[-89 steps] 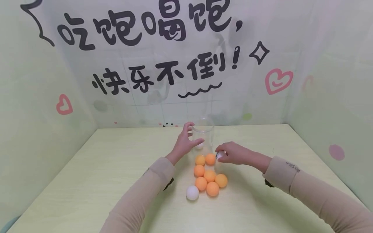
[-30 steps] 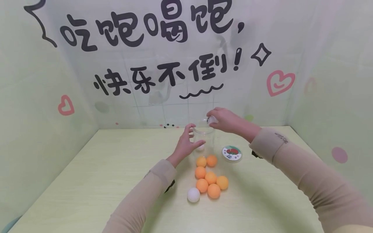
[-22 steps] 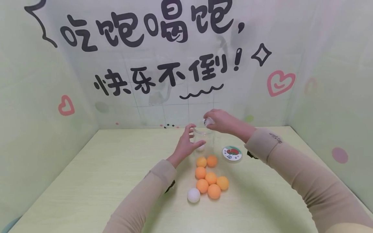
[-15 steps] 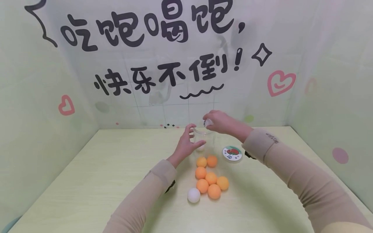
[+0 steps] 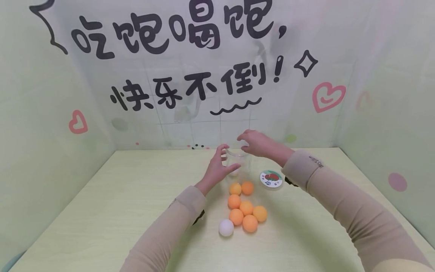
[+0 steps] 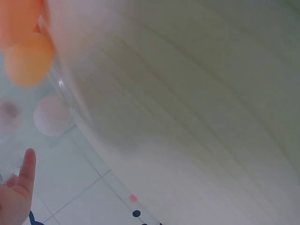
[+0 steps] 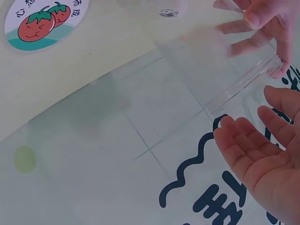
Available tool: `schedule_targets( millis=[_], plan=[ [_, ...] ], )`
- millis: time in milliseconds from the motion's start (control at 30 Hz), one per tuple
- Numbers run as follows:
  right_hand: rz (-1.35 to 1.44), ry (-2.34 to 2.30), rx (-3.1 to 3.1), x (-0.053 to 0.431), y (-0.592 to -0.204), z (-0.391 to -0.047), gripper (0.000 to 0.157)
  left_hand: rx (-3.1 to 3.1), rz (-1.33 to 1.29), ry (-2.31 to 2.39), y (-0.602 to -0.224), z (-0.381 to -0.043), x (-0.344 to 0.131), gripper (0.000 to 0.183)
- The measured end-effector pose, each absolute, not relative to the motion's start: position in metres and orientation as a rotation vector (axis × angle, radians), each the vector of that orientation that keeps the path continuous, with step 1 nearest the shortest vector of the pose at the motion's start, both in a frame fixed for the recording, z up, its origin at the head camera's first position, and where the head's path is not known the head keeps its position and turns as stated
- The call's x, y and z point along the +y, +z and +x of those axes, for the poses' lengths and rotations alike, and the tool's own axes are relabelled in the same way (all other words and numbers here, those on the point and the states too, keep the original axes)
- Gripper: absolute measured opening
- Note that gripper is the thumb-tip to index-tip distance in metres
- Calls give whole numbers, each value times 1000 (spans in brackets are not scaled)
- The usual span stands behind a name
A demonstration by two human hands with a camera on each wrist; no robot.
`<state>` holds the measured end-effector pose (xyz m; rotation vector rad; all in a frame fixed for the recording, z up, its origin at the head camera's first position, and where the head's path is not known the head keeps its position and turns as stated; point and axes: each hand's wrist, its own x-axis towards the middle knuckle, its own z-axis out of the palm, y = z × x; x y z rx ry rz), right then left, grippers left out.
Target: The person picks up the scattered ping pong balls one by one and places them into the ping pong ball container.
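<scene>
Clear jar (image 5: 242, 164): upright on the table (image 5: 153, 189); I see a white ball (image 5: 233, 172) inside, a blurred pale ball (image 6: 7, 115) beside it.
Left hand (image 5: 215, 166): fingers and thumb curled round the jar's left side.
Right hand (image 5: 259, 144): just above the jar's mouth, fingers apart.
Orange balls (image 5: 246, 208): seven, bunched on the jar's near side.
Printed disc (image 5: 271, 178): flat, right of the jar.

The white ball (image 5: 233, 173) in the clear cylindrical jar (image 5: 244, 164) is partly covered by the left hand (image 5: 216, 166). In right wrist view, the right hand (image 7: 265, 157) is cropped at right, the round white fruit-printed disc (image 7: 44, 30) at top.
</scene>
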<state>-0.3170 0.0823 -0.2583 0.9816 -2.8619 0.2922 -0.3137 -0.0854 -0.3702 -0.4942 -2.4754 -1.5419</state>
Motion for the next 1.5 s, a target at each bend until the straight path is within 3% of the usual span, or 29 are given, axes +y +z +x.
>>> schedule_targets(
  millis=[533, 900, 1267, 1500],
  plan=[
    [1004, 363, -2775, 94, -255, -296, 28, -2485, -488, -1538, -372, -316, -87, 70],
    [1249, 372, -2968, 109, -299, -269, 28, -2481, -509, -1534, -374, -316, -86, 71],
    [1276, 272, -3078, 125, -334, -266, 28, -2505, -483, -1543, -371, -316, -87, 73],
    [1194, 473, -3225, 131, -348, -267, 28, -2498, -477, -1544, -371, -316, -86, 71]
  ],
)
